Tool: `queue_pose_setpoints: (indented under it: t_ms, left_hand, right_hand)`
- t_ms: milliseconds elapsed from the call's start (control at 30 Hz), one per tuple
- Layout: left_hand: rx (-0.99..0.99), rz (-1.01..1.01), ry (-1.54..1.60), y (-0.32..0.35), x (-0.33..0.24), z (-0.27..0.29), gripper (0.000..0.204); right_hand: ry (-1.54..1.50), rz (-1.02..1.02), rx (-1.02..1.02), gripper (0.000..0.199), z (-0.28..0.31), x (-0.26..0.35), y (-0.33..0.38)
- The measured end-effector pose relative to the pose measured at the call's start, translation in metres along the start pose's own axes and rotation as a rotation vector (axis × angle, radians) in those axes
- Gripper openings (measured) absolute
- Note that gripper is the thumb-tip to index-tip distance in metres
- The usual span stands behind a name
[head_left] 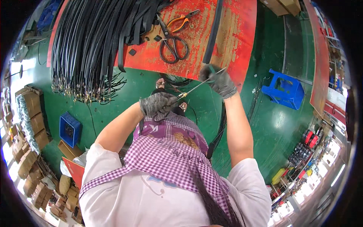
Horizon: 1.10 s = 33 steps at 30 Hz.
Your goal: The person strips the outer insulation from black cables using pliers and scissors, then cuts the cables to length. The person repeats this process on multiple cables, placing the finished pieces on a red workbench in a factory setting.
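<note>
Both my hands wear dark grey gloves. My left hand (158,104), in front of the apron, is closed around a black cable; a small brass-coloured fitting (184,94) sticks out past its fingers. My right hand (220,82), higher and close to the front edge of the red table (234,45), is curled round a thin metal rod (200,84). The rod slants from that fitting up across the right hand. What else the right fingers hold is blurred. Just beyond them lies a flat black strip (214,32).
Black-handled scissors (174,49) and orange-handled pliers (181,22) lie on the table. A thick bundle of black cables (87,45) hangs over its left edge. On the green floor stand a blue stool (283,90) and a blue crate (70,129). Cardboard boxes (34,113) are stacked at left.
</note>
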<state>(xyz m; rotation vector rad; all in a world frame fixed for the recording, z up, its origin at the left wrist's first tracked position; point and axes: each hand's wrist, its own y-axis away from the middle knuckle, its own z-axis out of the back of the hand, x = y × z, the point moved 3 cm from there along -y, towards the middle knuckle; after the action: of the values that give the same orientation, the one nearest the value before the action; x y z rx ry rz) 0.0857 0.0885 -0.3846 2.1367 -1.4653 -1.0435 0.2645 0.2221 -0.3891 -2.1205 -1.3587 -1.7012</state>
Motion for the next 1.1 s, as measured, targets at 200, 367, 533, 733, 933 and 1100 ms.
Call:
queue_pose_setpoints:
  t_ms: [200,367,533,733,933,1100]
  left_hand:
    - [0.177,-0.229,0.26,-0.043,0.0,0.007,0.029]
    - [-0.23,-0.051,-0.186,-0.039,-0.038,-0.022,0.02]
    - [-0.096,-0.351,-0.549,-0.065,-0.025,-0.016,0.022]
    - [-0.081,-0.34,-1.013,-0.051,-0.03,-0.068,0.024]
    - [-0.121,-0.409,-0.989,-0.039,-0.012,-0.099,0.024]
    - [-0.115,-0.371,-0.866,-0.027,0.004,-0.121,0.026]
  right_hand:
    - [0.735,0.018,0.111,0.023,-0.04,0.009,0.008]
    - [0.787,0.077,-0.035,0.017,-0.027,0.001,0.018]
    - [1.271,0.487,-0.272,0.021,-0.028,0.016,0.049]
    - [0.5,0.139,-0.264,0.033,-0.033,0.0,0.113]
    - [0.002,0.22,-0.291,0.031,-0.041,-0.029,0.152]
    - [0.115,0.298,-0.254,0.031,-0.049,-0.024,0.178]
